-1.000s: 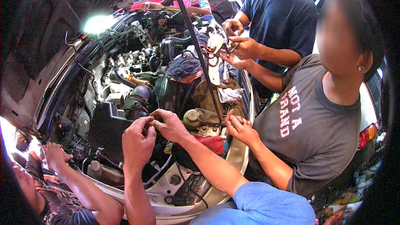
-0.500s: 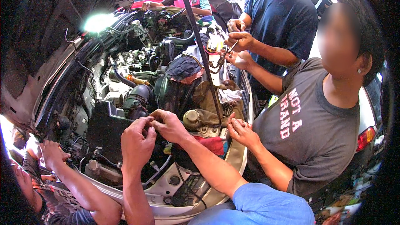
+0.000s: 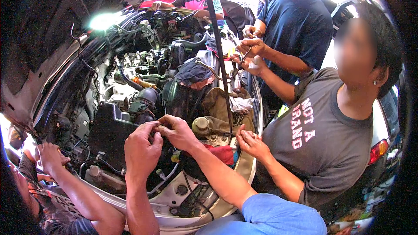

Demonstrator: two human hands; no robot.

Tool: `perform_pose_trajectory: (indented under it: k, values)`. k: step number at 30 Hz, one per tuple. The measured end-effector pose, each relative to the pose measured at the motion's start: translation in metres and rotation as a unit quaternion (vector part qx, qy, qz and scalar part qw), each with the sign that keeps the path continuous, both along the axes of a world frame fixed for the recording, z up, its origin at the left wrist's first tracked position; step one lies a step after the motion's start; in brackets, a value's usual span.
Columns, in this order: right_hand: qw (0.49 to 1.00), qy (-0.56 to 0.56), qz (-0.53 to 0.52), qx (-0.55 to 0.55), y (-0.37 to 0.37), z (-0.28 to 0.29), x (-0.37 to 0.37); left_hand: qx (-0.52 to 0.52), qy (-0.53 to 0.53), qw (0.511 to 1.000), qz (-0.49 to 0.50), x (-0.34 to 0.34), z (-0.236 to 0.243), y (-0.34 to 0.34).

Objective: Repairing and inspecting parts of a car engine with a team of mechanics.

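Observation:
Over the front of an open engine bay, my left hand [image 3: 143, 150] is raised with its thumb and fingers pinched together. Its fingertips meet those of my right hand [image 3: 177, 135], which is also closed in a pinch. Whatever lies between the fingertips is too small or too well hidden to make out. Just behind my hands are a black plastic box [image 3: 109, 122] and a ribbed black air hose [image 3: 146, 100]. To the right of my right hand is a round, dull yellowish cap [image 3: 200, 125].
A black prop rod [image 3: 220, 56] crosses the bay. A dark cloth [image 3: 193, 72] and red rag [image 3: 222, 153] lie on it. At right, one co-worker's hand [image 3: 252, 143] is near mine; another person holds a bent metal piece [image 3: 247, 54]. A co-worker's hand [image 3: 51, 159] reaches in at left.
My view has shifted slightly, and the prop rod appears farther right. My hands keep the same pinch at almost the same place.

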State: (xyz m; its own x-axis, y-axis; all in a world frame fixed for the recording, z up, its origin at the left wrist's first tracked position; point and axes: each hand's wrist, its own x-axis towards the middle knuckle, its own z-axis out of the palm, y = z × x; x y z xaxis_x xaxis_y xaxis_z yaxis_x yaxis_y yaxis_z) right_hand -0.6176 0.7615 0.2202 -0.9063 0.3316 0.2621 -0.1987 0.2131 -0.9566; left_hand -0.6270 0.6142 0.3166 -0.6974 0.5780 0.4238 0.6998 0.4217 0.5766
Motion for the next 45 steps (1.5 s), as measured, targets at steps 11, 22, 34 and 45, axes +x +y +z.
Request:
perform_pose_trajectory:
  k: [11,22,34,45]
  values:
    - [1.0,0.001,-0.003,0.023,0.0003,0.0013,0.0016,-0.043,0.029,0.998,0.021,0.0003,0.0022,-0.0026]
    - [1.0,-0.001,-0.009,0.025,-0.0006,0.0009,0.0014,-0.044,0.041,0.998,0.008,0.0021,0.003,-0.0025]
    - [0.999,-0.012,-0.01,0.034,-0.0012,-0.0004,0.0004,-0.055,0.013,0.998,0.012,0.0003,0.0022,-0.0049]
    - [1.0,-0.009,0.0,0.028,0.0001,-0.0031,-0.0022,-0.053,0.022,0.998,0.013,-0.0015,0.001,-0.0051]
